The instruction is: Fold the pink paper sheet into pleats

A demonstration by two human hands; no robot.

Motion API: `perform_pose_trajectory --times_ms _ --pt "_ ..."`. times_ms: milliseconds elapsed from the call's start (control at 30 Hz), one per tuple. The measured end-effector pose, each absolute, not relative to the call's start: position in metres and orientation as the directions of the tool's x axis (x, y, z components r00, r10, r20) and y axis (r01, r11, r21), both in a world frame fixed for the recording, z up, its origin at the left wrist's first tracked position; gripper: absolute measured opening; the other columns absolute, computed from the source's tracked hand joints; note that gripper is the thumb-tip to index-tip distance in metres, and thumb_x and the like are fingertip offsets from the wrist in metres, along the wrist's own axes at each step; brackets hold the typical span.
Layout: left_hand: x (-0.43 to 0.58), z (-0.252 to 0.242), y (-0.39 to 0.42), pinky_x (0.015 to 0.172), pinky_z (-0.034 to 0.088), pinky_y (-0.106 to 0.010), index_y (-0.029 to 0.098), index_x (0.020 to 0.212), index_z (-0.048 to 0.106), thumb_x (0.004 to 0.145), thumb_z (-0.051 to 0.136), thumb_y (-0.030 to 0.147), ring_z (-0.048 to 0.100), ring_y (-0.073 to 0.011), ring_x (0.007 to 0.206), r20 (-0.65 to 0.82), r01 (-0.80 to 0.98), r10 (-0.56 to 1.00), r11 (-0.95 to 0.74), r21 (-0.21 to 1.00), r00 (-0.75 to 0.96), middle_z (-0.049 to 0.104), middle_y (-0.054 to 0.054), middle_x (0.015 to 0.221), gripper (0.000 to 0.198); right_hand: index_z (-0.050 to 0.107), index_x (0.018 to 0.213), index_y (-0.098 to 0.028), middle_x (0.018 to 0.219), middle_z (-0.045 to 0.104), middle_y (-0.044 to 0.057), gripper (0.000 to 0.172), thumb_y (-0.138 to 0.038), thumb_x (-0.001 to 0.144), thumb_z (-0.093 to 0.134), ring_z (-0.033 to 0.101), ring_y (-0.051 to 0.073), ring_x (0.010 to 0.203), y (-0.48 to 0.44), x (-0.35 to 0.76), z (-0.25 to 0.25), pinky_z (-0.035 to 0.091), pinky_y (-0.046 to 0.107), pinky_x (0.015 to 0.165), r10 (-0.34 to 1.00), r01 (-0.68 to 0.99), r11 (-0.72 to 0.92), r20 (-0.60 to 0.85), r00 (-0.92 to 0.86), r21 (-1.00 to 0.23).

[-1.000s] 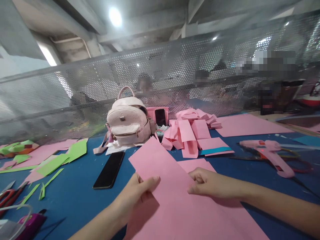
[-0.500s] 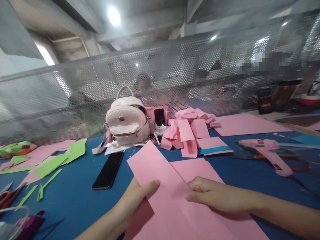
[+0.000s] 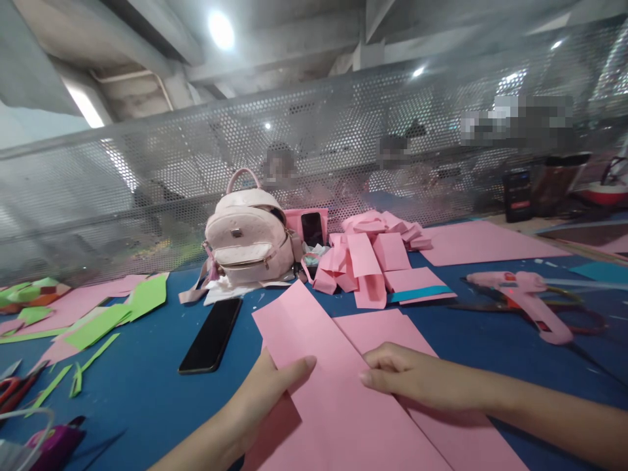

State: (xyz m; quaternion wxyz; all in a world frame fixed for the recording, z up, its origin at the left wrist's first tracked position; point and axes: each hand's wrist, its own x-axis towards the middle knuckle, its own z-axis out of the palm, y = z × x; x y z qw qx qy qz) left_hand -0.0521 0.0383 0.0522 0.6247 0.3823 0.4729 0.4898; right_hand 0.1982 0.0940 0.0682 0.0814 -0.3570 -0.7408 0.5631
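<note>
At the lower centre of the head view, a pink sheet (image 3: 338,409) slants over more pink paper (image 3: 392,327). The left hand (image 3: 267,392) pinches its left edge, thumb on top, other fingers hidden beneath; the right hand (image 3: 412,376) pinches its right edge between thumb and curled fingers. It looks light, thin and easily creased, so its 2 long edges seem good holds. Around it spreads a blue worktop (image 3: 147,373), with a phone (image 3: 210,337) left of centre, a glue gun (image 3: 527,294) at right and a backpack (image 3: 248,239) behind. Across mid-frame runs a perforated panel (image 3: 171,150), under a grey ceiling (image 3: 294,39).
</note>
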Motion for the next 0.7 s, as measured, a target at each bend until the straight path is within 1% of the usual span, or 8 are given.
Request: perform_pose_trajectory --times_ms 100,200,367,567,700 --pt "-0.0515 0.0534 0.0385 0.106 0.046 -0.049 0.021 0.141 0.053 0.070 0.087 0.039 0.059 -0.0372 0.124 -0.226 -0.249 0.971 0.238 0.939 0.074 0.065 -0.017 0.132 0.081 0.041 0.071 -0.020 0.076 0.032 -0.003 0.047 -0.059 0.089 0.059 0.031 0.014 0.068 0.0952 0.1982 0.0657 0.028 0.026 0.059 0.636 0.444 0.119 -0.275 -0.721 -0.888" --pt "-0.0514 0.0548 0.0384 0.104 0.047 -0.048 0.020 0.142 0.052 0.071 0.086 0.038 0.062 -0.0366 0.121 -0.237 -0.231 0.967 0.254 0.939 0.097 0.065 -0.017 0.131 0.081 0.041 0.070 -0.020 0.077 0.034 -0.003 0.046 -0.058 0.090 0.059 0.032 0.014 0.069 0.0950 0.1979 0.0648 0.029 0.026 0.059 0.646 0.437 0.115 -0.268 -0.715 -0.892" --pt "-0.0525 0.0537 0.0383 0.107 0.045 -0.045 0.020 0.144 0.050 0.073 0.085 0.039 0.059 -0.0347 0.125 -0.233 -0.229 0.967 0.250 0.941 0.099 0.063 -0.016 0.135 0.081 0.041 0.069 -0.020 0.074 0.032 -0.004 0.048 -0.060 0.087 0.061 0.031 0.013 0.065 0.0951 0.1978 0.0665 0.028 0.025 0.056 0.643 0.439 0.107 -0.274 -0.715 -0.892" --pt "-0.0524 0.0509 0.0383 0.106 0.046 -0.047 0.018 0.145 0.047 0.071 0.086 0.038 0.061 -0.0360 0.122 -0.244 -0.249 0.967 0.254 0.935 0.071 0.064 -0.018 0.133 0.086 0.044 0.068 -0.020 0.072 0.034 -0.004 0.052 -0.066 0.084 0.060 0.032 0.013 0.063 0.0953 0.1974 0.0668 0.029 0.025 0.055 0.658 0.420 0.119 -0.246 -0.712 -0.900" --pt "-0.0499 0.0543 0.0386 0.104 0.048 -0.047 0.017 0.144 0.048 0.070 0.088 0.037 0.062 -0.0361 0.120 -0.243 -0.279 0.970 0.240 0.930 0.026 0.067 -0.019 0.128 0.087 0.045 0.068 -0.020 0.070 0.033 -0.005 0.051 -0.065 0.084 0.063 0.031 0.012 0.062 0.0953 0.1984 0.0625 0.028 0.024 0.054 0.666 0.412 0.102 -0.246 -0.704 -0.905"
